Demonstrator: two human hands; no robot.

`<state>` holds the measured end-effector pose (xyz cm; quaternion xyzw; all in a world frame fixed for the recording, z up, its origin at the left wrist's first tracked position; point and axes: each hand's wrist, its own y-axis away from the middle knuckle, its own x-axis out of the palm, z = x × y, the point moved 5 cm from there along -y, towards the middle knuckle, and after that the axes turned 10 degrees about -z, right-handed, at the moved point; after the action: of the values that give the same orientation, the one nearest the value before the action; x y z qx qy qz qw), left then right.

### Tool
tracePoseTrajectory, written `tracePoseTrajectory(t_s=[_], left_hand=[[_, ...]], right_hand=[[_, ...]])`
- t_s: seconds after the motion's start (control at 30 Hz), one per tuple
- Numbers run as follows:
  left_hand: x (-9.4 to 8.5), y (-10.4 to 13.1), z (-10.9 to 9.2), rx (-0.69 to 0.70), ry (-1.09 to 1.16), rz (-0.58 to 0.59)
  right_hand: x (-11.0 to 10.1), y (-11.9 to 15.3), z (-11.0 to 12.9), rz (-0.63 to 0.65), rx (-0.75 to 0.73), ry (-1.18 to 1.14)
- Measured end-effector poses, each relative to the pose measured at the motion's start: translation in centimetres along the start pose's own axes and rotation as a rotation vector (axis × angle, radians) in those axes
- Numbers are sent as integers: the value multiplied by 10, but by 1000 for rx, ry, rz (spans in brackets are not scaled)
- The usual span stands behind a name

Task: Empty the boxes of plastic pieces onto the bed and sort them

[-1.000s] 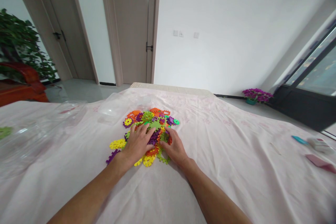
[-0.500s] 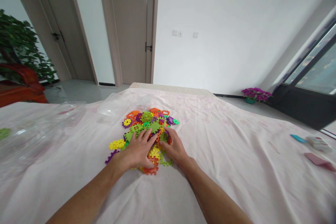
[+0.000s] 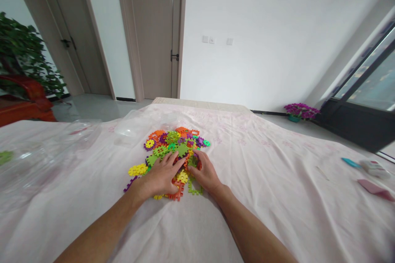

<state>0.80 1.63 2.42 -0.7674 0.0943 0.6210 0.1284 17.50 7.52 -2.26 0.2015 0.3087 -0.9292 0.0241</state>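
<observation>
- Lying just ahead, the pile [image 3: 177,148] is overlaid by the splayed left hand [image 3: 162,176], orange piece [image 3: 179,194] right at its thumb!
- Its right side is cupped by the right hand [image 3: 205,172]; any pinch cannot be told.

Multicoloured toothed pieces [image 3: 182,149] in a heap

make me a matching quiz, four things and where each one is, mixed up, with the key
1. left hand
2. purple flowers in a teal pot
3. right hand
4. clear plastic packaging

A. right side of the pile of colourful toothed plastic pieces
B. left part of the pale pink cloth
C. thumb at an orange toothed plastic square
D. beyond the cloth, near the wall

Pairs: 1-C, 2-D, 3-A, 4-B
</observation>
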Motion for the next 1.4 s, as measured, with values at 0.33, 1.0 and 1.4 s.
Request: tracePoseTrajectory(t_s=[0.33, 1.0, 1.4], left_hand=[[6, -4, 6, 15, -25, -116], [6, -9, 11, 49, -20, -251], [7, -9, 11, 43, -52, -208]], right_hand=[[0, 0, 3, -7, -2, 4], [-1, 0, 4, 12, -26, 9], [0, 0, 4, 4, -11, 5]])
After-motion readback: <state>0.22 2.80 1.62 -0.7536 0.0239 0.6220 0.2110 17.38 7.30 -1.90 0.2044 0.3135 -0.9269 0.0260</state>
